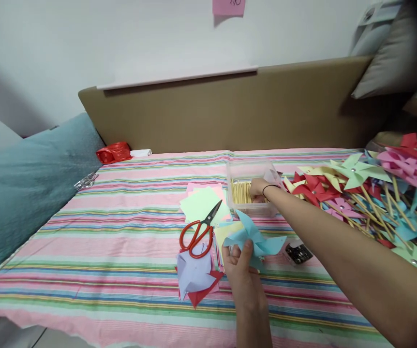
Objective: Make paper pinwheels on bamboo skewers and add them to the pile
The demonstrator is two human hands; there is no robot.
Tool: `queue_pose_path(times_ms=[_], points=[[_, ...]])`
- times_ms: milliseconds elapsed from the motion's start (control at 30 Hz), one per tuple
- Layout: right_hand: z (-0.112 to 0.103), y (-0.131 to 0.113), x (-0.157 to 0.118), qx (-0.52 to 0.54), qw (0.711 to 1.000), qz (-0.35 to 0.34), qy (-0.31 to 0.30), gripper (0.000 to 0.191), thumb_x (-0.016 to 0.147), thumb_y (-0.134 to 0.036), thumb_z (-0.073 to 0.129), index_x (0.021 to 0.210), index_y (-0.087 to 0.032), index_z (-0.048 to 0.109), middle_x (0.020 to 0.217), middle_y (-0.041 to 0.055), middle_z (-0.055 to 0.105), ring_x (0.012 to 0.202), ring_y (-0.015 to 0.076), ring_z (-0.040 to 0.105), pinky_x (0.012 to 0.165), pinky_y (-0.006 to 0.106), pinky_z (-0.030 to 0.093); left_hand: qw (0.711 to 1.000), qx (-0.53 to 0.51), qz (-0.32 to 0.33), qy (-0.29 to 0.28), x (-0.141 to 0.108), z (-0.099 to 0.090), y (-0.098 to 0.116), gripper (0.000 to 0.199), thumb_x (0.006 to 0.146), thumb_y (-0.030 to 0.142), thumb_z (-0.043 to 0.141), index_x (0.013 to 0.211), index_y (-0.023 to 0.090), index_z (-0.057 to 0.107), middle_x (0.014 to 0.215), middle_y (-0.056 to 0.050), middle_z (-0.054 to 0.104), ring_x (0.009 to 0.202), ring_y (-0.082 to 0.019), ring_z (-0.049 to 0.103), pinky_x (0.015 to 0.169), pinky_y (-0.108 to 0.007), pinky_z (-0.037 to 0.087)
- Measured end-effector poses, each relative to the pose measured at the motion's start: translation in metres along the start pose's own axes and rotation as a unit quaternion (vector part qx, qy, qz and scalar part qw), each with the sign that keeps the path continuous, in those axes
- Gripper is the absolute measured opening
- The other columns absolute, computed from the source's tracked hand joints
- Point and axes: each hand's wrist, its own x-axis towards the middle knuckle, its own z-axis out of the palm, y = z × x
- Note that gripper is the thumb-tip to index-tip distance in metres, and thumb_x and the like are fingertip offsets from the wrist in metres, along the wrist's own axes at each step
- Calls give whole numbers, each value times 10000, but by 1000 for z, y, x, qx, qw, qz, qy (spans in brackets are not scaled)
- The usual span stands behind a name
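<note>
My left hand (243,263) pinches a light blue paper pinwheel (266,244), its thumb pressed near the middle. My right hand (258,189), with a dark band at the wrist, reaches down into a clear plastic box (255,209) of thin wooden sticks (241,192). Its fingers are curled, and their tips are hidden among the sticks. Below the pinwheel lie stacked paper squares (223,237). Red-handled scissors (201,233) rest across green paper (204,203) and a cut lavender paper (194,270). A small clear container of dark pieces (298,253) sits under my right forearm.
Many finished pinwheels on sticks (353,171) are heaped at the right. A red plastic bag (114,152) and a white item (141,152) lie at the far left. A striped cloth (103,270) covers the surface. A brown backrest (194,113) stands behind, a blue cushion (37,179) at left.
</note>
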Motion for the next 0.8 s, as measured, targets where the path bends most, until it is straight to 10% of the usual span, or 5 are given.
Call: queue_pose_path(times_ms=[433,633,733,800], points=[[-8,1,-14,134,986,-23,101,293,907,-309,567,1157,-155,568,1121,72,614,927,177,629,784,369,542,999,-9,40,16,3,2,1,537,562,227,826,1034,233,568,928,-29,671,897,-166,676,748,-236,530],[-43,6,-63,247,949,-49,189,660,684,-113,770,1264,-41,464,817,138,707,652,195,685,565,261,535,999,-7,36,8,7,5,-2,545,558,207,824,1031,231,554,901,-12,675,817,-133,677,663,-194,519],[-38,27,-115,322,905,-121,249,583,809,-198,660,1323,-145,389,869,66,715,747,152,690,630,222,531,999,17,30,-28,6,8,-3,516,565,223,815,1009,219,554,915,-19,682,819,-135,672,682,-205,517],[-16,50,-151,444,803,-242,317,409,827,-287,637,1205,-189,516,833,53,712,757,177,684,634,258,530,996,60,18,-61,5,10,-6,511,551,244,821,985,209,553,880,-22,689,787,-150,671,664,-223,514]])
